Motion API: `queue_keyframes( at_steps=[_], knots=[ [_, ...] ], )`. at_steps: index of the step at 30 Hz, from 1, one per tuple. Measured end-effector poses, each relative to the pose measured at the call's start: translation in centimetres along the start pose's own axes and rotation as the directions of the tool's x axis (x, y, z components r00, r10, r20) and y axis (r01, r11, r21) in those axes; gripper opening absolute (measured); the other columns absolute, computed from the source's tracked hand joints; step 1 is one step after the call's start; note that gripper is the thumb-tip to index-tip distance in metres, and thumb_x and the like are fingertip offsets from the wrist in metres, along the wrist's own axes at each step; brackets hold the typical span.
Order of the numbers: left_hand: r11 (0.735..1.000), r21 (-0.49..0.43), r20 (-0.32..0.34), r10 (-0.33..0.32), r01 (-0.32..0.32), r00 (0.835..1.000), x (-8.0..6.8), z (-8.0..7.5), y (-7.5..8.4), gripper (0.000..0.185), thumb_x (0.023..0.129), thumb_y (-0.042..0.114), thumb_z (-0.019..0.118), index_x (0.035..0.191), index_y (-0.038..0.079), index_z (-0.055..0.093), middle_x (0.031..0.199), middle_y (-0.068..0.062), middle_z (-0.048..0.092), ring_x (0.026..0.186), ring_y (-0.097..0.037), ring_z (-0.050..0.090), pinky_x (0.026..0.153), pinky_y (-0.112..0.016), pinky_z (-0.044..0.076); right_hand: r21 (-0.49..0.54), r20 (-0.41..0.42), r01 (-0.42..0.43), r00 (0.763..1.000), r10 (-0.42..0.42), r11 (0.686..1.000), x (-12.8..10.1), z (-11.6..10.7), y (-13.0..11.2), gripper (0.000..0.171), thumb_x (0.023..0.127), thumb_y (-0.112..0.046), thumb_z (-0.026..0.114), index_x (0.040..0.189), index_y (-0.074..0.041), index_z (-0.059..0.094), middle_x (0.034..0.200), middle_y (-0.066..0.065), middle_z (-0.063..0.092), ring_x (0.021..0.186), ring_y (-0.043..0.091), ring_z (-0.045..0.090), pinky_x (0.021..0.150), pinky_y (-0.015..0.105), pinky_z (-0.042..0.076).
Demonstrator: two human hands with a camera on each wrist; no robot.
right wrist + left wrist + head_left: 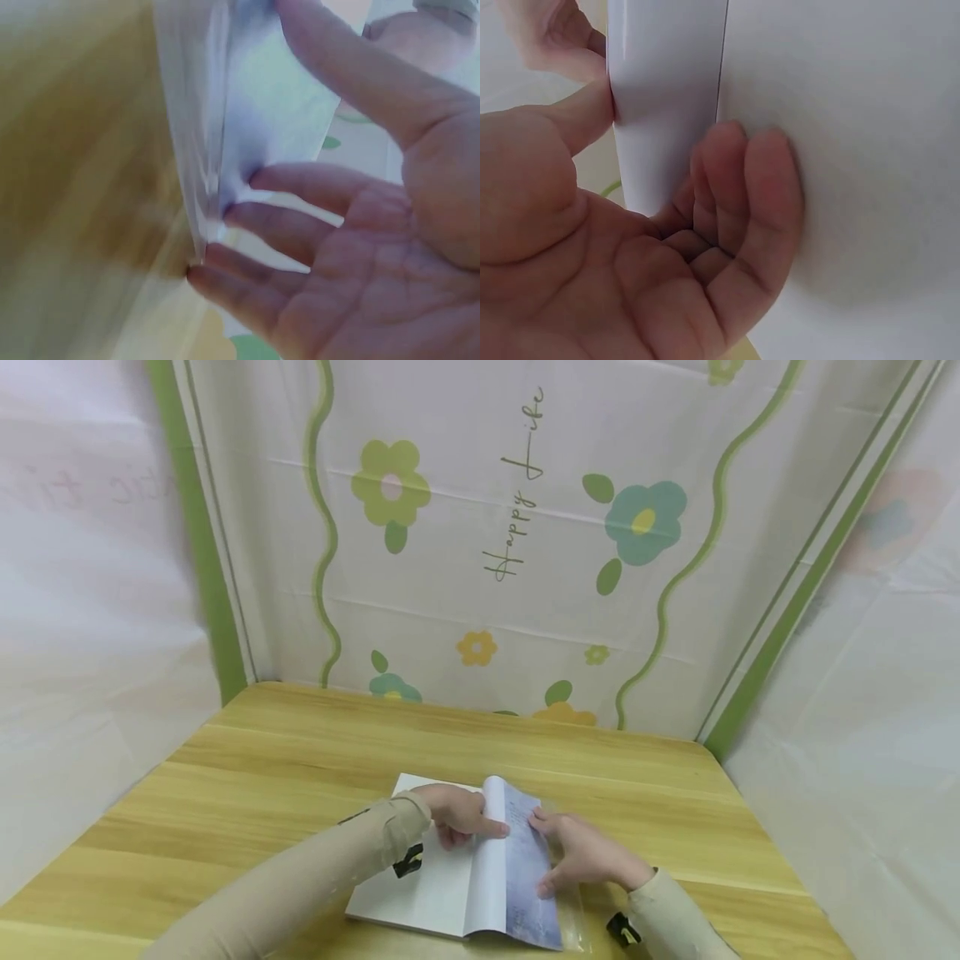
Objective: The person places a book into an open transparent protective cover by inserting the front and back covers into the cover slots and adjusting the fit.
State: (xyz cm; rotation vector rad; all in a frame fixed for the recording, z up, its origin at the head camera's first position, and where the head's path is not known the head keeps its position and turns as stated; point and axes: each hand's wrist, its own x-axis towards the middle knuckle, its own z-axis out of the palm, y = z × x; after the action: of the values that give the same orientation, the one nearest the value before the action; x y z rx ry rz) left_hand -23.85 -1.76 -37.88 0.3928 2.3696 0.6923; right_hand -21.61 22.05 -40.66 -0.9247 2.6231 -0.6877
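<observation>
Marks [517, 812] on blue cover [528, 893], perhaps lettering, unreadably small.

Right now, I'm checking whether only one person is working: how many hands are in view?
2: the left hand, thumb against the curled part of the book, and the right hand, touching its blue printed side.

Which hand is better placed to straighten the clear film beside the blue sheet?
Probably the right hand: it lies at the edge of the blue sheet, beside the clear film. The left hand sits farther off, at the white fold.
</observation>
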Motion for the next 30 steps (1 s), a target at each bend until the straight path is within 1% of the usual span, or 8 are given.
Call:
queue_keyframes(
  at_steps=[2,5,10,13,17,22,30],
  knots=[
    [1.000,-0.022,0.016,0.016,-0.015,1.000,0.1,-0.1,-0.1,0.043,0.096,0.049,0.059,0.090,0.006,0.055,0.074,-0.009,0.053,0.061,-0.017,0.049,0.060,-0.034,0.054,-0.003,0.010,0.005,1.000,-0.005,1.000,-0.1,-0.2,0.2,0.096,0.062,-0.022,0.091,0.140,0.009,0.045,0.148,0.027,0.036,0.134,0.046,0.036,0.109,0.057,0.028],
    [0.998,-0.056,0.045,0.025,-0.022,0.999,0.1,-0.3,-0.3,0.043,0.097,0.048,0.058,0.091,0.005,0.055,0.075,-0.008,0.052,0.062,-0.017,0.048,0.059,-0.033,0.052,-0.004,0.015,0.016,1.000,-0.016,1.000,-0.2,-0.3,0.4,0.094,0.062,-0.018,0.091,0.141,0.007,0.046,0.149,0.025,0.036,0.134,0.045,0.036,0.109,0.057,0.028],
    [0.996,-0.094,0.087,0.021,-0.013,0.996,0.2,-0.7,-0.5,0.041,0.096,0.045,0.060,0.095,0.004,0.055,0.078,-0.009,0.053,0.065,-0.018,0.049,0.061,-0.034,0.052,0.003,0.007,0.026,1.000,-0.026,1.000,-0.1,-0.3,0.3,0.096,0.062,-0.020,0.092,0.141,0.008,0.045,0.148,0.026,0.037,0.134,0.044,0.037,0.109,0.055,0.029],
    [0.996,-0.091,0.095,0.012,-0.003,0.995,0.4,-0.7,-0.5,0.041,0.095,0.044,0.062,0.095,0.004,0.056,0.079,-0.010,0.054,0.065,-0.018,0.050,0.062,-0.035,0.053,0.001,0.007,0.023,1.000,-0.023,1.000,-0.1,-0.3,0.2,0.097,0.061,-0.021,0.092,0.141,0.009,0.045,0.148,0.027,0.037,0.134,0.044,0.037,0.109,0.054,0.029],
    [0.998,-0.062,0.084,0.005,0.000,0.996,0.4,-0.6,-0.4,0.041,0.095,0.045,0.063,0.093,0.004,0.056,0.078,-0.010,0.056,0.065,-0.018,0.052,0.062,-0.035,0.055,-0.015,0.004,0.014,1.000,-0.014,1.000,-0.1,-0.2,0.2,0.098,0.061,-0.022,0.092,0.141,0.008,0.045,0.148,0.026,0.037,0.134,0.045,0.037,0.109,0.055,0.029],
    [0.999,-0.048,0.066,-0.004,0.007,0.998,0.4,-0.5,-0.1,0.040,0.094,0.044,0.065,0.094,0.005,0.057,0.079,-0.010,0.056,0.067,-0.019,0.053,0.066,-0.038,0.056,-0.027,0.003,0.016,1.000,-0.016,1.000,-0.3,-0.3,0.0,0.098,0.062,-0.023,0.092,0.141,0.009,0.044,0.148,0.027,0.036,0.133,0.046,0.038,0.108,0.057,0.030],
    [0.999,0.014,0.036,-0.049,0.049,0.998,0.2,-0.2,0.6,0.041,0.093,0.045,0.066,0.087,0.005,0.059,0.071,-0.007,0.054,0.061,-0.016,0.050,0.067,-0.037,0.057,-0.029,-0.002,0.018,1.000,-0.018,0.999,-0.2,-0.1,-0.1,0.099,0.059,-0.022,0.093,0.140,0.010,0.046,0.147,0.028,0.038,0.131,0.048,0.039,0.108,0.057,0.030]
  ],
)
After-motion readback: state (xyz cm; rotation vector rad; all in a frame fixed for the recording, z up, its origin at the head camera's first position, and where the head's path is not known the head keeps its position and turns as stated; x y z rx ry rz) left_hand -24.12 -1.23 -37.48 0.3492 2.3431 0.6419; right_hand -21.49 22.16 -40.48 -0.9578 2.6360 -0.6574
